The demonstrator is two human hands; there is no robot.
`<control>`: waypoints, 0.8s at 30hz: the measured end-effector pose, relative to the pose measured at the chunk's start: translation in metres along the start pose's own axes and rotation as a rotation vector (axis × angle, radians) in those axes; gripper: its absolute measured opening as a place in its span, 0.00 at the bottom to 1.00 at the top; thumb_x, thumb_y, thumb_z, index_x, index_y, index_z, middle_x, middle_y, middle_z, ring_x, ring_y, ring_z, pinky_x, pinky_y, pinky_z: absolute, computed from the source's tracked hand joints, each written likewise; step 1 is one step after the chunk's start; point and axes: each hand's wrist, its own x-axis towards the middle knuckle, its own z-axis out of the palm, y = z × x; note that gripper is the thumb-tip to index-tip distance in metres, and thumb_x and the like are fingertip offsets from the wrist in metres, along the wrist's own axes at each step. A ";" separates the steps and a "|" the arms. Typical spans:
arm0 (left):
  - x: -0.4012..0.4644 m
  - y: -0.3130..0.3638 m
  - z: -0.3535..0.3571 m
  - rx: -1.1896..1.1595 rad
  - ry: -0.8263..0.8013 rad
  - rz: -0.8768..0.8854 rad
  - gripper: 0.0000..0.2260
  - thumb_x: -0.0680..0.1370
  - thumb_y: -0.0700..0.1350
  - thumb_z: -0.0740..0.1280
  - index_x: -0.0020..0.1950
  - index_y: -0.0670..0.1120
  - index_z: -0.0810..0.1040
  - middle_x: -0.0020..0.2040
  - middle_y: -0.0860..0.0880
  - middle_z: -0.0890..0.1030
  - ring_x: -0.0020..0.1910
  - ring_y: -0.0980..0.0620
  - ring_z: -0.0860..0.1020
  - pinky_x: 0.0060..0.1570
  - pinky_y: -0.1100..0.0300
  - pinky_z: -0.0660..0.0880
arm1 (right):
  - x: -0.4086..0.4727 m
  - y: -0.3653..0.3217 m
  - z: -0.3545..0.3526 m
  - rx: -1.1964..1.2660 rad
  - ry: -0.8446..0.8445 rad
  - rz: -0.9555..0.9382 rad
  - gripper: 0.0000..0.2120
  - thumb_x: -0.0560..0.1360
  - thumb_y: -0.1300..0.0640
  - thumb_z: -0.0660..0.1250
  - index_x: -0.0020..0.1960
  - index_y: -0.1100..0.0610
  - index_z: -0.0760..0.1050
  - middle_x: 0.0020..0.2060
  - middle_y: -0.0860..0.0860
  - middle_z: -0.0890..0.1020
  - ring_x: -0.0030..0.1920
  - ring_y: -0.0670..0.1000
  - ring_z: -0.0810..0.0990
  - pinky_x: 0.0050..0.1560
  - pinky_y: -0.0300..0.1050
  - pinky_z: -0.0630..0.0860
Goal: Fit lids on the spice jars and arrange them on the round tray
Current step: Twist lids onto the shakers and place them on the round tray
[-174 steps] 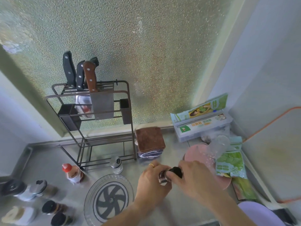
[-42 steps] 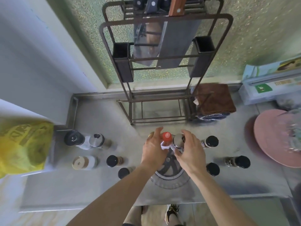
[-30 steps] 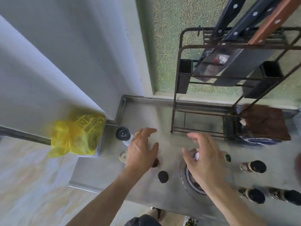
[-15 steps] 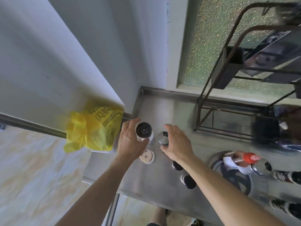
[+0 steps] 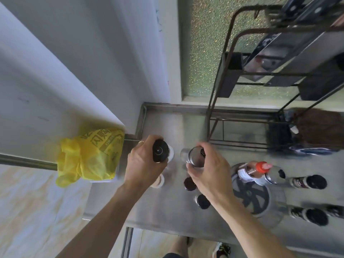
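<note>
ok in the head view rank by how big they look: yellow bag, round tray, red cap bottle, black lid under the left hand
1. yellow bag
2. round tray, partly covered
3. red cap bottle
4. black lid, in the left hand

The lid sits nearer the camera than the bottle, so the last two are unsure.

Black-lidded jar and steel-lidded jar held left of round tray.
</note>
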 end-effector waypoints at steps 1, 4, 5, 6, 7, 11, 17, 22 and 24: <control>-0.004 0.015 -0.005 -0.003 -0.006 0.040 0.24 0.64 0.47 0.78 0.57 0.56 0.75 0.46 0.55 0.82 0.45 0.51 0.80 0.46 0.55 0.78 | -0.012 0.003 -0.018 0.013 0.038 0.021 0.26 0.67 0.53 0.78 0.61 0.51 0.74 0.51 0.45 0.81 0.49 0.47 0.79 0.49 0.32 0.68; -0.013 0.062 -0.007 -0.042 -0.072 0.151 0.24 0.65 0.48 0.78 0.59 0.57 0.75 0.49 0.58 0.81 0.47 0.55 0.79 0.46 0.65 0.75 | -0.050 0.025 -0.062 0.015 0.106 0.124 0.27 0.66 0.52 0.79 0.63 0.51 0.73 0.52 0.43 0.81 0.51 0.45 0.78 0.50 0.33 0.69; -0.015 0.079 -0.004 -0.056 -0.108 0.177 0.25 0.66 0.48 0.78 0.59 0.57 0.75 0.49 0.59 0.81 0.46 0.57 0.77 0.45 0.70 0.73 | -0.061 0.036 -0.072 0.012 0.123 0.158 0.28 0.66 0.53 0.79 0.63 0.52 0.73 0.53 0.44 0.81 0.51 0.44 0.78 0.50 0.33 0.69; -0.017 0.094 0.001 -0.066 -0.144 0.199 0.25 0.66 0.48 0.78 0.59 0.58 0.74 0.49 0.59 0.80 0.46 0.59 0.76 0.45 0.73 0.70 | -0.071 0.047 -0.081 0.008 0.136 0.187 0.29 0.66 0.53 0.80 0.63 0.52 0.73 0.53 0.45 0.81 0.51 0.43 0.77 0.50 0.31 0.68; -0.018 0.109 0.008 -0.072 -0.177 0.222 0.25 0.66 0.49 0.78 0.59 0.58 0.74 0.49 0.60 0.80 0.46 0.59 0.75 0.46 0.72 0.70 | -0.079 0.058 -0.087 0.002 0.140 0.221 0.29 0.65 0.53 0.80 0.63 0.52 0.73 0.52 0.45 0.82 0.50 0.43 0.78 0.49 0.31 0.68; -0.027 0.151 0.049 -0.081 -0.296 0.296 0.25 0.66 0.48 0.78 0.60 0.57 0.74 0.53 0.57 0.81 0.51 0.55 0.78 0.52 0.60 0.76 | -0.099 0.098 -0.093 -0.058 0.138 0.314 0.30 0.64 0.53 0.81 0.63 0.53 0.73 0.53 0.47 0.82 0.52 0.49 0.81 0.51 0.35 0.71; -0.041 0.167 0.105 0.032 -0.440 0.339 0.21 0.68 0.45 0.76 0.58 0.53 0.75 0.51 0.54 0.81 0.47 0.53 0.76 0.46 0.60 0.70 | -0.111 0.136 -0.078 -0.032 0.131 0.313 0.32 0.64 0.54 0.81 0.64 0.54 0.72 0.55 0.47 0.81 0.49 0.44 0.80 0.53 0.31 0.70; -0.041 0.162 0.133 0.123 -0.504 0.345 0.19 0.70 0.43 0.74 0.58 0.50 0.74 0.50 0.51 0.80 0.45 0.54 0.73 0.47 0.62 0.65 | -0.113 0.150 -0.055 -0.018 0.098 0.334 0.29 0.66 0.53 0.79 0.63 0.55 0.72 0.52 0.51 0.81 0.53 0.53 0.81 0.54 0.47 0.79; -0.038 0.160 0.141 0.132 -0.510 0.352 0.19 0.70 0.42 0.73 0.59 0.51 0.74 0.51 0.51 0.81 0.45 0.54 0.73 0.47 0.61 0.66 | -0.113 0.151 -0.047 -0.027 0.068 0.327 0.28 0.66 0.54 0.78 0.62 0.56 0.72 0.52 0.51 0.81 0.54 0.54 0.81 0.55 0.48 0.79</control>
